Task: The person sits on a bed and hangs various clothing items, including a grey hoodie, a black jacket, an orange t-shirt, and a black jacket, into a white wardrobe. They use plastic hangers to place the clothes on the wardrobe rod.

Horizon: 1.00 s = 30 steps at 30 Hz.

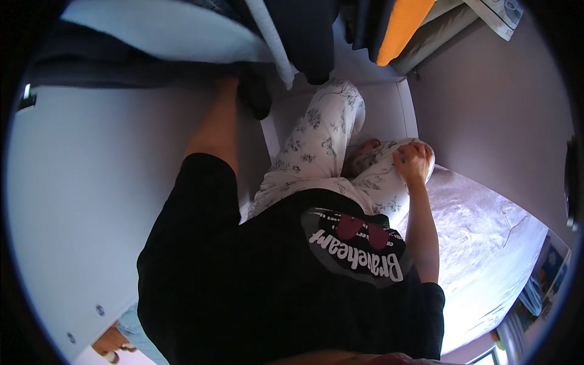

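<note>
My right hand [414, 159] rests on my bent right knee, its fingers curled over the white printed trousers [315, 141], with no object seen in it. At the left, my bare left arm [214, 125] reaches up to dark hanging cloth [256, 93]; my left hand is hidden there. Beside that cloth hang a pale garment [273, 41] and a black garment [303, 36]. An orange garment [404, 32] hangs farther right. My black T-shirt [219, 283] fills the lower middle.
A pale panel [86, 182] stands close on my left, and a wall [488, 114] rises on my right. Light wrinkled bedding or fabric [483, 255] lies beside my right arm. A bare foot [370, 145] shows between my legs.
</note>
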### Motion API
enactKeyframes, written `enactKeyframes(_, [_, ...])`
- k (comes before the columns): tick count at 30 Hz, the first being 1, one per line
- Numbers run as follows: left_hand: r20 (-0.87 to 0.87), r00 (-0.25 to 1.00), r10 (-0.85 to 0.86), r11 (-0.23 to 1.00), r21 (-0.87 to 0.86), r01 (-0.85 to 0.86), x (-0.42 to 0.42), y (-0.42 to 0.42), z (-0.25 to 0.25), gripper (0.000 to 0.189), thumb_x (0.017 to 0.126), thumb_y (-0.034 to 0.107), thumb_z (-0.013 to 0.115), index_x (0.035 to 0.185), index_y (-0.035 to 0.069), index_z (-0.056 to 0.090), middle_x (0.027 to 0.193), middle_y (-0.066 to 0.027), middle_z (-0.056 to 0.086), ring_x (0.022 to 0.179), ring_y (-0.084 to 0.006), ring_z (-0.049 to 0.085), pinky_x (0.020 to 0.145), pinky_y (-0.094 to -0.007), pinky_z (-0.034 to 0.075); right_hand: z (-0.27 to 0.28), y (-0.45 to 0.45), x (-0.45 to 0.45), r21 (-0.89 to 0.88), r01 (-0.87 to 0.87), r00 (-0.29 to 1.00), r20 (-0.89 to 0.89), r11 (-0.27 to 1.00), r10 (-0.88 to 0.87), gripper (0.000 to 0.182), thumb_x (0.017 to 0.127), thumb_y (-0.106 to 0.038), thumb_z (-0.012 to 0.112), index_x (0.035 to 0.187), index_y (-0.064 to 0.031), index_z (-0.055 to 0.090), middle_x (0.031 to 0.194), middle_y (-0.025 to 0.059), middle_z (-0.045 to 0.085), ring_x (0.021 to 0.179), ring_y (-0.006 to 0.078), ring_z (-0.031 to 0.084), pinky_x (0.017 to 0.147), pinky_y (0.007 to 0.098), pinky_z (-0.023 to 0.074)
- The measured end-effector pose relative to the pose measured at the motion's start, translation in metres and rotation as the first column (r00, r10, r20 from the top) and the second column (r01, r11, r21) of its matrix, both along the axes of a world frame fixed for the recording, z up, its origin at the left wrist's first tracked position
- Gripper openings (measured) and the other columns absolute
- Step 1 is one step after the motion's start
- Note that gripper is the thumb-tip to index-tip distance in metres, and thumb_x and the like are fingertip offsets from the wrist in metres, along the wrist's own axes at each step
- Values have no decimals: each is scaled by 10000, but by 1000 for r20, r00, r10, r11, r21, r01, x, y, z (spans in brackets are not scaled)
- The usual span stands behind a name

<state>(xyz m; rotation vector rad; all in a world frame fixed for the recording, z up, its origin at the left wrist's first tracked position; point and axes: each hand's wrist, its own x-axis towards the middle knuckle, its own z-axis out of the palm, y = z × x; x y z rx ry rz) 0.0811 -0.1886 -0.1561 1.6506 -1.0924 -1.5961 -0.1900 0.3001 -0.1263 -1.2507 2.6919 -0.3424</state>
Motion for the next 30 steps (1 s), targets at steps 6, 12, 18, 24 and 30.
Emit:
enactKeyframes(6, [-68, 997, -26, 998, 53, 30, -19, -35, 7, 575, 847, 194, 659, 1351, 72, 412, 1331, -138, 442, 1110, -304, 500, 949, -440, 415, 8, -3, 1, -13, 26, 1000, -2, 1000, -26, 219, 736, -314, 704, 849, -128, 728, 1003, 58, 672, 1105, 189, 526, 1083, 412, 236])
enactKeyframes(12, [-153, 988, 33, 997, 74, -22, -15, -31, 3, 525, 880, 216, 627, 1338, 61, 423, 1300, -134, 462, 1078, -305, 509, 911, -432, 443, 10, -5, 5, -3, 59, 998, -13, 998, -59, 211, 738, -309, 699, 841, -128, 729, 957, 61, 678, 1084, 186, 536, 1079, 398, 245])
enactKeyframes(18, [-264, 938, 223, 975, 86, -207, -5, 25, -13, 481, 912, 239, 594, 1324, 49, 434, 1268, -130, 483, 1046, -306, 518, 874, -424, 471, 11, -3, 6, -23, 44, 999, -15, 999, -44, 198, 728, -307, 703, 838, -143, 720, 976, 54, 646, 1029, 196, 557, 1045, 372, 283])
enactKeyframes(24, [-329, 849, 413, 910, 127, -394, -5, 83, -35, 440, 935, 255, 568, 1320, 84, 441, 1219, -113, 497, 1007, -300, 510, 764, -371, 520, 5, 1, 6, -9, 20, 998, -57, 1000, -20, 196, 754, -321, 689, 853, -153, 717, 1000, 57, 642, 1061, 194, 548, 1052, 360, 277])
enactKeyframes(30, [-297, 891, 344, 939, 122, -322, 19, 130, -35, 337, 944, 257, 547, 1261, 169, 474, 1131, -56, 550, 938, -217, 550, 667, -331, 514, -7, 12, -1, -39, 25, 1000, -2, 999, -25, 185, 768, -313, 686, 853, -150, 711, 1016, 47, 640, 1079, 198, 539, 1057, 357, 275])
